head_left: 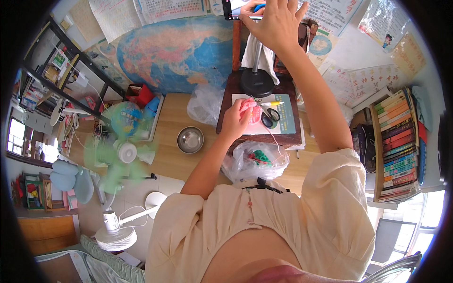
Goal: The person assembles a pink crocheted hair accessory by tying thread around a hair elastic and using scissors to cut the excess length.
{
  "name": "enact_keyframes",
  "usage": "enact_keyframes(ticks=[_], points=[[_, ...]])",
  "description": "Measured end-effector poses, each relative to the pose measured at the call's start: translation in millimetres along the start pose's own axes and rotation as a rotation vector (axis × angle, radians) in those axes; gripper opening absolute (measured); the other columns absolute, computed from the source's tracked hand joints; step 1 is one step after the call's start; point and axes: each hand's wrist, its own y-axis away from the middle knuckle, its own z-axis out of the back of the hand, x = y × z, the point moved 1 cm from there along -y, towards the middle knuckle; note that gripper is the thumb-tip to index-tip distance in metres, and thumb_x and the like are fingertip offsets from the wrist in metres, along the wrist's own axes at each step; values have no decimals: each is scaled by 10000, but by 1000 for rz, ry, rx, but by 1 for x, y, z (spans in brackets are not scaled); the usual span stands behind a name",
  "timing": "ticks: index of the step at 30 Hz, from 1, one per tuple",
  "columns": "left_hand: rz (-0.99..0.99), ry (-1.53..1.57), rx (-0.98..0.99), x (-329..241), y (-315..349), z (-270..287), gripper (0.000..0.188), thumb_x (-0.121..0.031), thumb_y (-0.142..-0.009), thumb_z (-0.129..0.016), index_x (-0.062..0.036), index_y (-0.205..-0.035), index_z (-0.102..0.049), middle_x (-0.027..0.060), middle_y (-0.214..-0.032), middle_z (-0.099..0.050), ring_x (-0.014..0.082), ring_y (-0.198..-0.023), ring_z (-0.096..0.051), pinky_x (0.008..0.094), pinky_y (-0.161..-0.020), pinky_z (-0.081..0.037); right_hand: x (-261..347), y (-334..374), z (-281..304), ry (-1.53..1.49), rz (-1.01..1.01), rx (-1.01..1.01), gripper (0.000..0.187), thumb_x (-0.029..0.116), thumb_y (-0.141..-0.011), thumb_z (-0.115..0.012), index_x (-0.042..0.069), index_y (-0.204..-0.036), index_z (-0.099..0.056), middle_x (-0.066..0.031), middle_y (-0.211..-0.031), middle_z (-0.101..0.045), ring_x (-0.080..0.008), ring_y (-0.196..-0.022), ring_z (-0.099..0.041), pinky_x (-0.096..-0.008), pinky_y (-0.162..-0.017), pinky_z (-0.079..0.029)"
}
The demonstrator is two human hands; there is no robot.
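Note:
My left hand is closed round a piece of pink crochet work, held over a small dark wooden stand. A pink strand of yarn trails from it toward a clear plastic bag with green yarn inside. Raised at the top, my right hand has its fingers spread in front of a phone, partly covering its screen; I cannot tell whether it touches. The phone is above a stand with a round black base. Black scissors and a yellow-white pen lie beside the crochet work on a light-blue booklet.
A metal bowl and another plastic bag sit on the wooden tabletop. Left of them, a green-bladed fan is blurred, near a globe. A bookshelf full of books stands at the right. A world map covers the wall.

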Motion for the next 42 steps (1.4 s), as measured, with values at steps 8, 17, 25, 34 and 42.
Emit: enact_keyframes(ticks=[8,17,25,34,42], points=[[-17,8,-7,-4,-3,-1,218,-142,-894,-611,-11,-1062,-568,183,-943,-672,348,-891,-661,382,-749,-516,8,-5,-2,20,96,-29,931,361,-687,-750,-7,-1417,-303,-203,-1398,-380,-451,-1371,-217,-615,-1106,-139],[2,-11,-5,-1,-1,0,227,-156,-892,-615,-11,-1058,-563,192,-931,-665,368,-875,-654,394,-737,-516,13,-4,-9,56,95,-16,972,346,-654,-776,-5,-1421,-293,-203,-1407,-364,-443,-1378,-205,-611,-1112,-127],[3,-16,-10,2,1,1,223,-150,-893,-612,-12,-1063,-566,190,-931,-669,367,-888,-654,395,-749,-517,15,19,26,-145,77,32,921,325,-704,-762,21,-1432,-288,-192,-1431,-346,-441,-1377,-203,-605,-1112,-137],[82,125,9,-5,0,2,219,-117,-907,-606,8,-1084,-577,139,-1033,-683,220,-969,-666,313,-841,-505,-13,151,58,-516,-23,229,525,83,-733,-743,26,-1220,-553,-161,-1210,-570,-361,-1153,-520,-431,-977,-419],[421,1293,99,-52,-13,25,242,-98,-949,-510,-52,-1185,-533,55,-1143,-580,180,-1087,-567,358,-941,-462,-16,245,99,-810,-720,514,423,180,-860,-685,10,-1232,-573,-153,-1207,-619,-244,-1117,-591,-353,-937,-451]])
